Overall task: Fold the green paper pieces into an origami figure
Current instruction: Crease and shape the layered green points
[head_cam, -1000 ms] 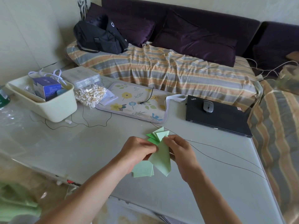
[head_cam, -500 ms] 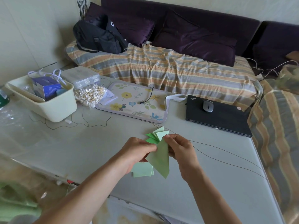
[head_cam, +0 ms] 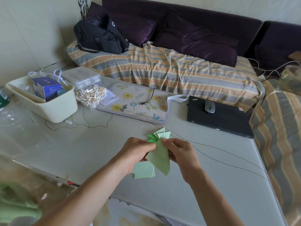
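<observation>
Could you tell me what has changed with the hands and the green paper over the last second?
The folded green piece has swung slightly, its lower point now aimed a little more to the left. The left hand and right hand still pinch its top. The flat sheets and small folded pieces on the table stayed put.

Fingertips of the left hand (head_cam: 138, 150) and right hand (head_cam: 180, 153) tucked out of sight behind the pale green folded paper piece (head_cam: 160, 158). Loose pale green paper sheets (head_cam: 144, 172) half covered by the left wrist. Dark green object (head_cam: 3, 99) cut off at the left edge, unidentifiable. Print on the blue cardboard box (head_cam: 47, 88) too small to read.
</observation>
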{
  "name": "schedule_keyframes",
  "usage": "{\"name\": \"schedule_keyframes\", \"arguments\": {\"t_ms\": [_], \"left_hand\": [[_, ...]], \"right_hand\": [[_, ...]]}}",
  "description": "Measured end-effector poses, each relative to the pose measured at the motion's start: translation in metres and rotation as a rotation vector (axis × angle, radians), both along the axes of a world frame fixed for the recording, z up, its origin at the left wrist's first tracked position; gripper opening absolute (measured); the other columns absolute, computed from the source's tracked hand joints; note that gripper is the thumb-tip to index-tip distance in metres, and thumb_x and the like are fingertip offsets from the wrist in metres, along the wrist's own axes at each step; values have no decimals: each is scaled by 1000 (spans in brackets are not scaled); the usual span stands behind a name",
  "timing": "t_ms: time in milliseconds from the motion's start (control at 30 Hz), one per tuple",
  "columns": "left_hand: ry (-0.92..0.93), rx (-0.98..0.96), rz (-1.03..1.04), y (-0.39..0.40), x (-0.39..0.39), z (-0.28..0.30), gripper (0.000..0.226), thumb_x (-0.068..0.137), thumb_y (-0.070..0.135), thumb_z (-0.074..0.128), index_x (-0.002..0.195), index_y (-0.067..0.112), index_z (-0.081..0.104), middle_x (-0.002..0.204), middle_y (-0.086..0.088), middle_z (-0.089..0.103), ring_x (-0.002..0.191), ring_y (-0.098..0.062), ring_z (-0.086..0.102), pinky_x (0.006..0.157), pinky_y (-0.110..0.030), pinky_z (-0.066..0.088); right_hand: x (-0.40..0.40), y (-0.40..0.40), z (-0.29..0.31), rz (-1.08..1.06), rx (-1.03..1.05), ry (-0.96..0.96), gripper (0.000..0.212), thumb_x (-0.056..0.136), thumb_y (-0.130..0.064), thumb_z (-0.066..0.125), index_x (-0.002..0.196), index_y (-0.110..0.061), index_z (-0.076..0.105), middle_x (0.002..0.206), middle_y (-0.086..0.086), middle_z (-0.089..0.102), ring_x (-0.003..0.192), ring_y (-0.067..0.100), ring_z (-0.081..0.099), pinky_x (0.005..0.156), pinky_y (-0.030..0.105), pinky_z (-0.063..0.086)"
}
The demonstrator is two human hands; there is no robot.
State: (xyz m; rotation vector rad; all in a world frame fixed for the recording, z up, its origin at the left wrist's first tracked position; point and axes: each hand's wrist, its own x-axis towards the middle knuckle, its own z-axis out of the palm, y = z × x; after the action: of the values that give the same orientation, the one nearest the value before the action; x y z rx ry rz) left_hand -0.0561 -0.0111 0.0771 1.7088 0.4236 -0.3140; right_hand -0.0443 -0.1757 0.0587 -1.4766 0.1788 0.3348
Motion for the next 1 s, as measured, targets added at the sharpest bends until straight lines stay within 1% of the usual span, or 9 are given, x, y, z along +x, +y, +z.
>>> {"name": "schedule_keyframes", "arguments": {"t_ms": [133,233,367,467,567,633,767,933,1000], "left_hand": [[-18,-34,31,3,1,-1,21,80,10,68,61,15,59,54,2,50,49,-12,53,54,-18,50],[-14,-52,36,2,0,0,12,80,9,68,68,13,66,61,-2,57,51,-12,57,52,-16,50],[-19,-80,52,1,-1,-1,11,81,7,68,72,11,72,64,-3,64,52,-12,60,52,-16,50],[-32,-55,52,1,0,-3,10,80,9,68,71,13,69,66,-4,63,56,-14,59,57,-19,53],[-46,-38,92,3,2,-5,15,78,10,68,64,16,64,63,-3,57,55,-16,55,62,-21,55],[-55,-38,119,5,3,-6,15,77,10,68,64,16,65,63,-3,57,56,-17,55,62,-23,54],[-64,-41,122,5,4,-8,15,78,12,70,64,15,65,64,-3,55,58,-17,52,64,-24,56],[-65,-2,134,5,6,-12,14,77,14,70,65,16,63,65,-5,52,61,-18,50,65,-26,58],[-59,12,146,6,7,-12,9,74,16,70,67,17,64,66,-6,51,62,-19,50,65,-26,59]], "right_hand": [[-1,1,0,23,-14,8,21,98,-20,65,94,-2,75,87,12,79,76,18,74,69,26,58],[0,1,-3,-7,-59,-14,19,95,-19,68,89,-2,75,83,11,77,74,19,71,76,35,60],[2,0,-6,-30,-109,-40,19,93,-20,71,85,-4,75,85,15,76,76,21,67,84,44,59],[2,1,-7,-26,-99,-42,19,94,-19,70,87,-3,75,90,19,76,77,22,69,84,43,60],[1,1,-6,12,-89,-28,20,95,-21,69,90,-3,75,84,12,76,75,20,69,82,39,60],[1,1,-7,30,-92,-21,21,96,-20,68,90,-1,74,81,11,73,73,19,67,79,36,60],[2,2,-9,12,-126,-24,17,94,-17,71,87,-2,74,84,13,73,75,21,64,83,43,59],[2,1,-9,-3,-131,-25,18,93,-18,72,88,-1,74,81,11,72,74,21,63,84,45,58],[2,1,-8,9,-120,-14,22,94,-20,70,90,1,73,79,9,71,72,19,64,80,40,59]]}}
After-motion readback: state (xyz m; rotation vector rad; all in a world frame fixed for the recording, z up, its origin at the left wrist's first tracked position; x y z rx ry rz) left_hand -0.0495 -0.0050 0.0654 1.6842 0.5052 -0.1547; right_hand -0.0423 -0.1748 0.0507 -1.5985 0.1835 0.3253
